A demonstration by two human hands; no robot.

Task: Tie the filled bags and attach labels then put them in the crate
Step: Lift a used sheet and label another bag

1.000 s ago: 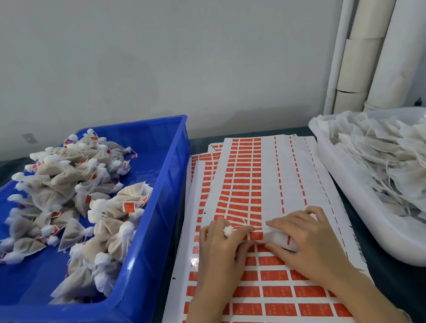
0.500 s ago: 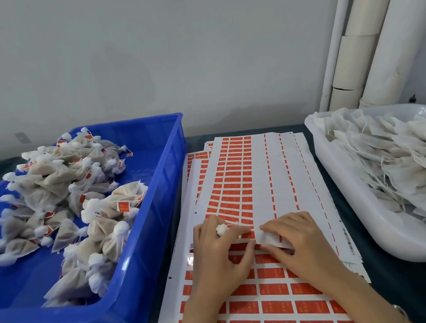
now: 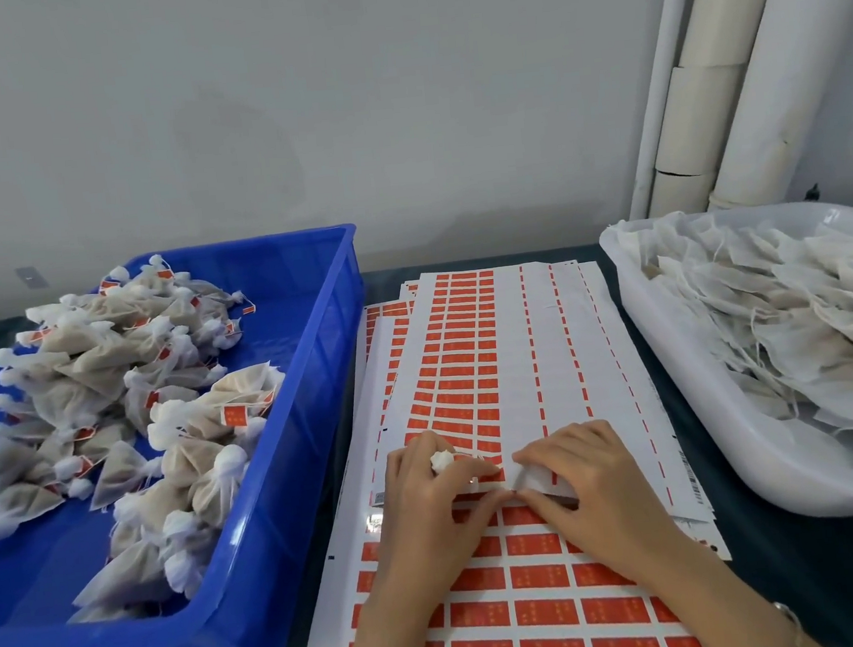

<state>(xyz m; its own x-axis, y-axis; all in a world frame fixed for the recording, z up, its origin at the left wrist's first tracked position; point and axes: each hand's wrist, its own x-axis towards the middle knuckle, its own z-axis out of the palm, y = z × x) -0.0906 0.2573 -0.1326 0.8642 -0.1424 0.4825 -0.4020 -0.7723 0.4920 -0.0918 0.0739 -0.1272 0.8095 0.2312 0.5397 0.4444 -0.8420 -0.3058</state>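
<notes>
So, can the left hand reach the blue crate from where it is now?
Probably yes. The left hand, gripping a bag by its knotted top, is on the label sheets right beside the blue crate. The crate's top is open, and nothing stands between them.

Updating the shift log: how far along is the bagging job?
Done: a pile of tied, labelled bags sits in the blue crate. In hand: the left hand grips one tied bag while the right hand works at the label sheet. Left: the white tub is full of untied bags.
</notes>
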